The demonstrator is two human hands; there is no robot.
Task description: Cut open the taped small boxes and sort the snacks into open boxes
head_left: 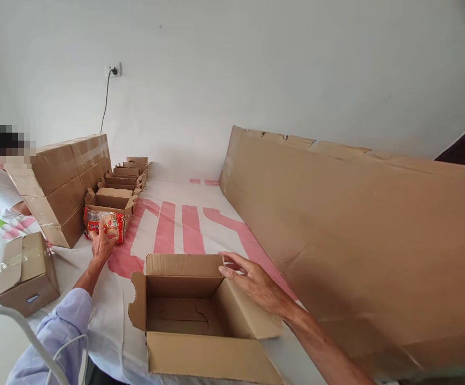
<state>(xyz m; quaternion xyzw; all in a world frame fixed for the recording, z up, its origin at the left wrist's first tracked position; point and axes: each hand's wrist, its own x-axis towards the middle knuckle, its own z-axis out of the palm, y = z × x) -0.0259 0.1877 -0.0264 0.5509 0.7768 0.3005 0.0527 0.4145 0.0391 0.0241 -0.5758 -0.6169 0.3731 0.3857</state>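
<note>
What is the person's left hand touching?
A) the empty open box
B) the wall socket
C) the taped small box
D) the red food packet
D: the left hand rests on the red food packet, while the right hand is at the empty open box.
</note>
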